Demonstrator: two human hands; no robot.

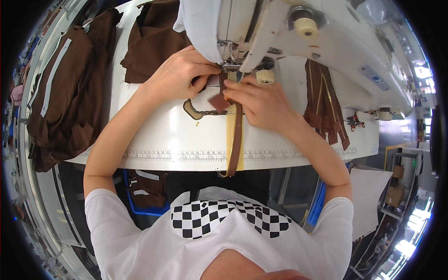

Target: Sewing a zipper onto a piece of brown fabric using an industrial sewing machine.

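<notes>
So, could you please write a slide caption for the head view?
Left hand and right hand at a sewing machine, brown zipper running to the table edge.

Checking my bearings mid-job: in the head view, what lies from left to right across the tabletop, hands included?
Brown fabric pile, left hand, gold-toothed zipper tape, right hand, brown zippers.

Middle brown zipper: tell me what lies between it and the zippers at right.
In the head view, the right hand and forearm lie there, above the white tabletop.

Sewing workshop, white sewing machine point(345, 53), ruler-marked table point(161, 133), piled brown fabric point(77, 98), zipper point(238, 133)
</notes>
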